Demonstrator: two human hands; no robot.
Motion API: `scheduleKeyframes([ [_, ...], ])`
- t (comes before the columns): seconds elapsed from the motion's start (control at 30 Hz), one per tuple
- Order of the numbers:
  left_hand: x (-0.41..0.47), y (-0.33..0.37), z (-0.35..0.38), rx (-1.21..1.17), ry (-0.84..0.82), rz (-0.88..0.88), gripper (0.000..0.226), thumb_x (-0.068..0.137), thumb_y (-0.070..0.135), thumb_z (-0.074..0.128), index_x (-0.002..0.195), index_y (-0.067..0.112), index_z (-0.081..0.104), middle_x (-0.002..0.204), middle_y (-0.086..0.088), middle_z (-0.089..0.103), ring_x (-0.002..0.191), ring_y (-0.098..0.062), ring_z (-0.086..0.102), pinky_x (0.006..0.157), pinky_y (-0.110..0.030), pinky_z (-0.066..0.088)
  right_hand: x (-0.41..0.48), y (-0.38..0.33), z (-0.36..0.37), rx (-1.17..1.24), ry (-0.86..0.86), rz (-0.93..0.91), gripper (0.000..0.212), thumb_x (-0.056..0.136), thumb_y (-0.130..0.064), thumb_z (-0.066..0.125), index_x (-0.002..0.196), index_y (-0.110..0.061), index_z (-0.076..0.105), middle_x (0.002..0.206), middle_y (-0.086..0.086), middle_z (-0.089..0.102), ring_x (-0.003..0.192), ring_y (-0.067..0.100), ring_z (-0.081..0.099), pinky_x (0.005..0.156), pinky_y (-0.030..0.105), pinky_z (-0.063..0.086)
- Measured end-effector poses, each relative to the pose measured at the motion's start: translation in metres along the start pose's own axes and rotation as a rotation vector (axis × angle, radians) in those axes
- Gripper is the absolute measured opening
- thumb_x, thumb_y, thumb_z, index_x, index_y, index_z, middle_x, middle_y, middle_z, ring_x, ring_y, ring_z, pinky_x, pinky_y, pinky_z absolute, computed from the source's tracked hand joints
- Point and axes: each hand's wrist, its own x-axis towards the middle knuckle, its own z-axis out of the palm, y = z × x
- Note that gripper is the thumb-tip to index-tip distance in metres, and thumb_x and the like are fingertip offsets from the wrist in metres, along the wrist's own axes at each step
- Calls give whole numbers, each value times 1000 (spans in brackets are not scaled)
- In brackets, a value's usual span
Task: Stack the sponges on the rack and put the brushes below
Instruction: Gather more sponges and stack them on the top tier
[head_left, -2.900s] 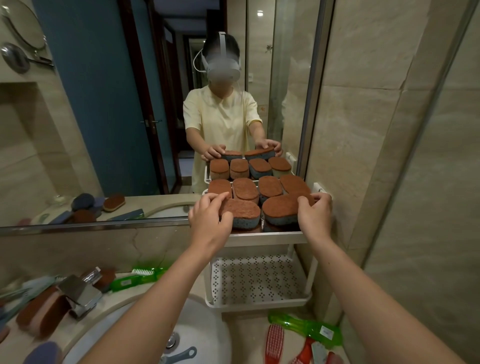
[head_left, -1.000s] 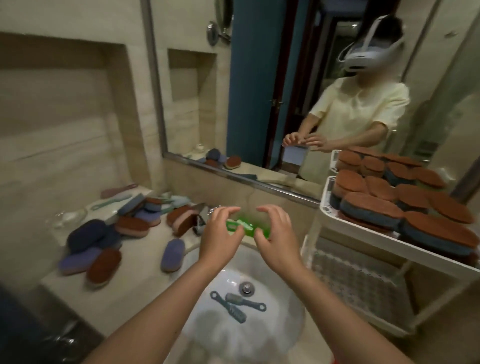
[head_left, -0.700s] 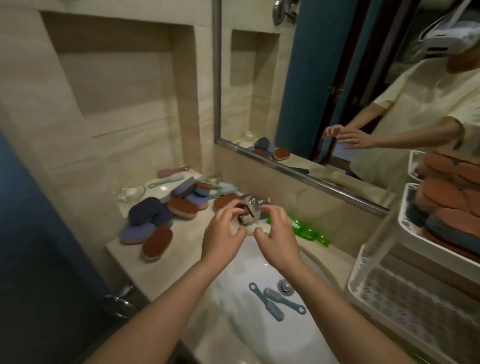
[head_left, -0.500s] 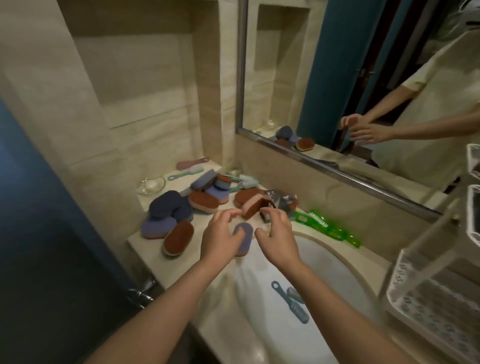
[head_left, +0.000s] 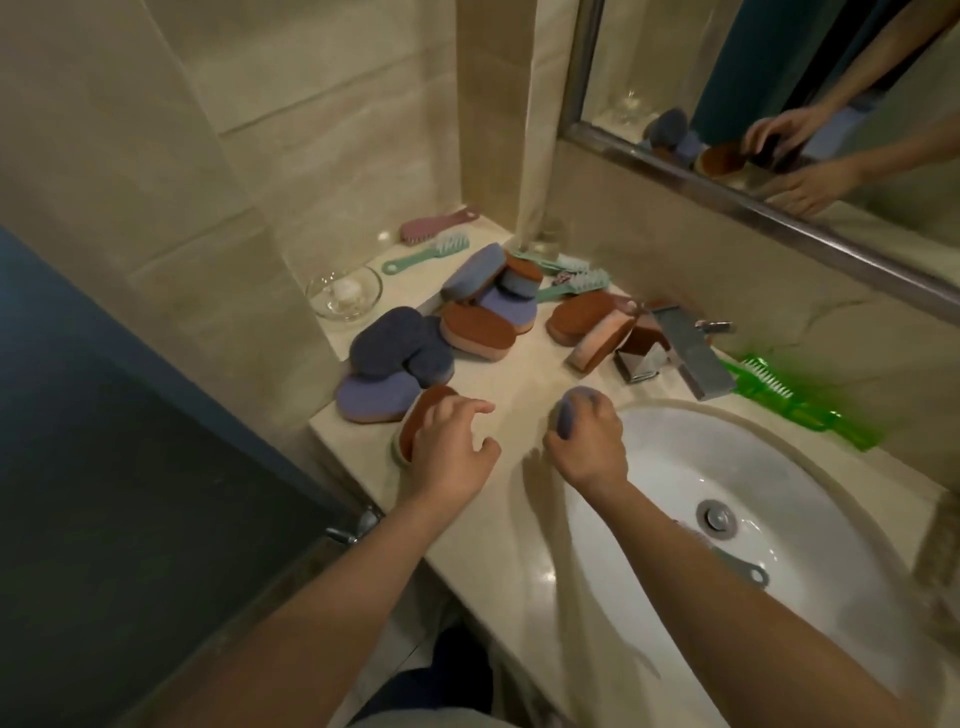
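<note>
My right hand (head_left: 584, 444) is closed around a purple sponge (head_left: 567, 415) at the sink's left rim. My left hand (head_left: 451, 447) hovers with spread fingers over a brown-topped sponge (head_left: 422, 415) near the counter's front edge, touching or nearly touching it. A heap of several purple and brown sponges (head_left: 441, 322) lies on the counter behind. Two more brown sponges (head_left: 587, 325) lean by the faucet. A green brush (head_left: 789, 402), teal brushes (head_left: 566, 278) and a pink brush (head_left: 439, 226) lie further back. The rack is out of view.
A white sink (head_left: 727, 499) holds a grey brush (head_left: 743, 564) partly hidden by my right arm. A chrome faucet (head_left: 685, 353) stands behind the sink. A glass dish (head_left: 344, 293) sits on the ledge. A mirror (head_left: 779, 104) hangs above. A dark panel borders the counter's left.
The view swung left from the rack to the counter. Both hands moved down onto the counter; my right hand closed on the purple sponge, my left reached the brown one.
</note>
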Motion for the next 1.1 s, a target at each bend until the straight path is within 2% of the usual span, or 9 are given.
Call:
scheduleKeyframes([
  [0.2,12,-37,3,249,52,5,62,73,30,69,129,33,43,142,5,32,132,-21,29,104,-42,36,14,1,28,-156,28,61,63,85,-30,62,141,-20,35,152,4,19,139,31,17,108,44,38],
  [0.37,22,-52,9,333,-35,-96,86,74,33,73,145,24,26,151,-3,25,137,-26,26,109,-41,31,24,2,33,-128,10,118,70,85,-29,64,145,-26,27,155,2,16,137,33,23,104,47,44],
  [0.53,21,-57,14,434,-67,-95,85,76,33,70,147,24,24,150,-3,29,135,-25,28,108,-39,31,24,2,31,22,-20,155,81,81,-38,68,147,-25,24,155,4,16,132,33,37,102,46,46],
  [0.67,25,-48,14,317,-76,-57,81,78,28,68,147,25,27,148,-1,36,135,-24,31,107,-40,34,20,-3,26,277,37,130,58,88,-45,55,140,-22,41,145,6,39,125,26,47,102,45,45],
  [0.77,25,-34,17,340,-104,-74,83,79,32,67,149,24,22,153,-2,27,141,-27,22,112,-42,27,13,-9,17,522,13,190,39,93,-54,44,114,-23,55,115,4,61,105,25,59,94,48,51],
  [0.83,24,-29,20,400,-149,-153,86,82,38,66,150,23,17,157,-6,16,144,-31,15,114,-44,20,6,-8,11,653,-48,251,37,94,-53,43,118,-27,53,117,-5,58,106,22,58,97,45,49],
  [0.9,22,-27,23,416,-215,-220,83,84,39,64,151,24,16,159,-10,12,142,-34,20,113,-44,25,-1,-3,4,691,-111,276,39,96,-47,41,129,-28,48,122,-7,49,110,16,50,103,38,41],
  [1.0,14,-21,27,402,-287,-169,82,83,42,64,150,28,19,153,-10,25,131,-33,37,102,-43,38,-10,2,-6,694,-221,323,39,99,-36,36,133,-21,49,131,-1,49,120,21,48,108,41,38],
  [1.1,2,-2,34,213,-306,-195,81,80,50,61,149,28,25,143,-5,41,126,-29,44,100,-42,43,-22,4,-14,824,-254,395,25,94,-23,34,105,-15,55,113,7,56,101,22,53,89,39,46],
])
